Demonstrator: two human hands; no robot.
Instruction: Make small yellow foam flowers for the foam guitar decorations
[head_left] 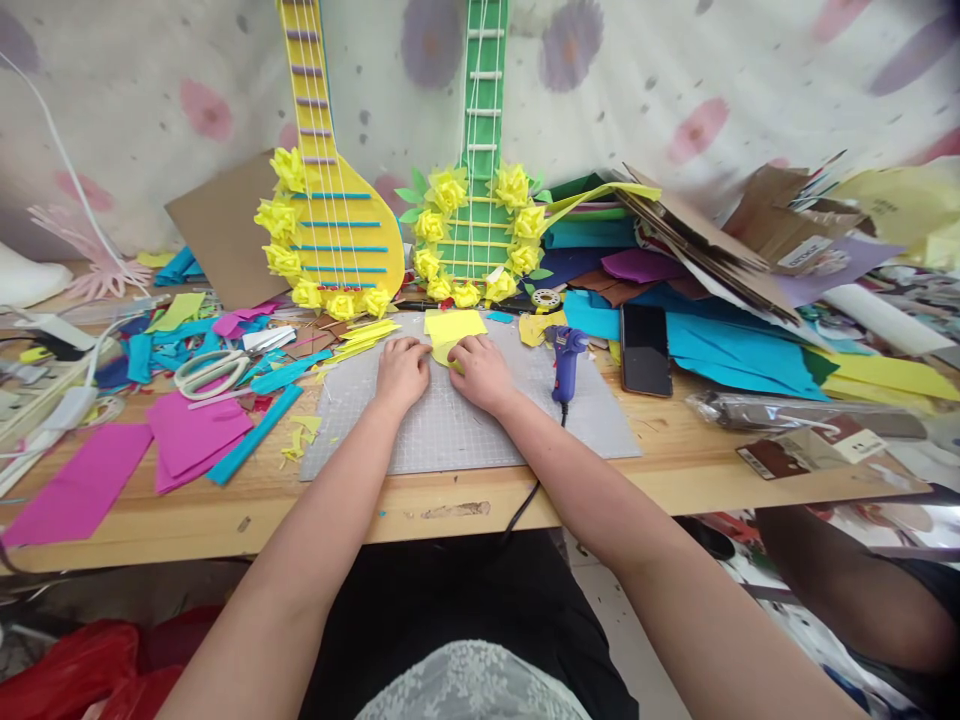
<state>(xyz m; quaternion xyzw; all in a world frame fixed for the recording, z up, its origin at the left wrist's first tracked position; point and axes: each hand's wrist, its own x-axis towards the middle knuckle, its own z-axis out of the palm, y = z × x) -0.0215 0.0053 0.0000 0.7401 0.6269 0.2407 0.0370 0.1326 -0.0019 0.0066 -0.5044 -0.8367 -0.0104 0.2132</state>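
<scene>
Both my hands rest on the grey gridded cutting mat (442, 435), at a piece of yellow paper (455, 323) with a rounded lower part. My left hand (403, 372) is at its left edge, fingers bent and thumb against the paper. From the right, my right hand (482, 372) grips the rounded part, its fingertips on the paper and partly covering it. Just behind stand two paper-covered lute shapes: a yellow one (352, 215) with blue strips and a green one (486, 130) with yellow strips. Yellow paper flowers (448, 190) edge both bodies.
A purple glue gun (568, 365) stands on the mat's right side, its cord running off the front edge. Right of it lies a phone (646, 350) among blue paper and cardboard (697, 235). Scissors (212, 374), magenta sheets (199, 430) and scraps lie left.
</scene>
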